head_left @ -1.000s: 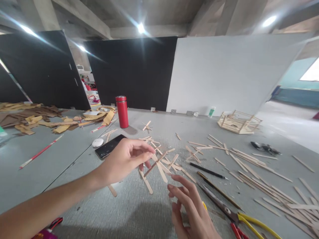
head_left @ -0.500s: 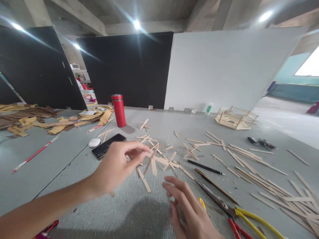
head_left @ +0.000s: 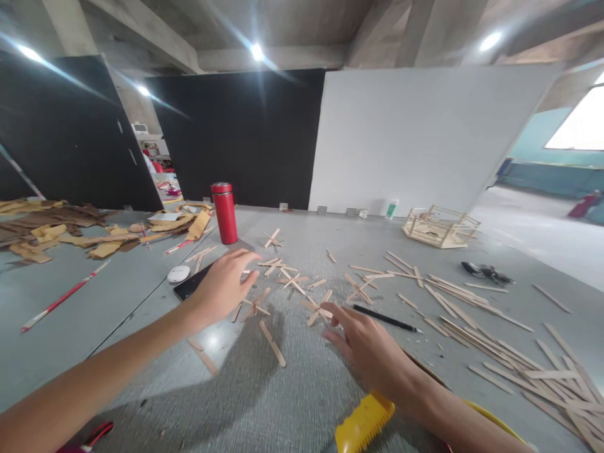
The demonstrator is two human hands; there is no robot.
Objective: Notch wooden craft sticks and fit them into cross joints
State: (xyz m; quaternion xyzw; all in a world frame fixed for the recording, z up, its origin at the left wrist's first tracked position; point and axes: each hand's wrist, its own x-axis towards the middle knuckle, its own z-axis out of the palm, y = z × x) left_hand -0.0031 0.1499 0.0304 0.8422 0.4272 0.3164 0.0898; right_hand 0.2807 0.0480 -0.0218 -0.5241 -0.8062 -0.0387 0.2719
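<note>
where the unclenched right hand (head_left: pixel 362 332) borders crossed sticks (head_left: pixel 316 309), contact may skew them. the loosely spread left hand (head_left: pixel 223 280) may jog the phone (head_left: pixel 187 287).

Left forearm (head_left: pixel 108 365) comes in from lower left, right forearm (head_left: pixel 453 409) from lower right, both bare. Hands sit well apart, backs up. Left hand (head_left: pixel 229 277) points right, fingers bent, thumb parted. Right hand (head_left: pixel 361 336) points up-left, thumb spread off index.

Streaking glare from ceiling lights (head_left: pixel 257 52), blown-out window (head_left: pixel 576 123), soft shadows across tabletop (head_left: pixel 302 402), stretched edges
</note>
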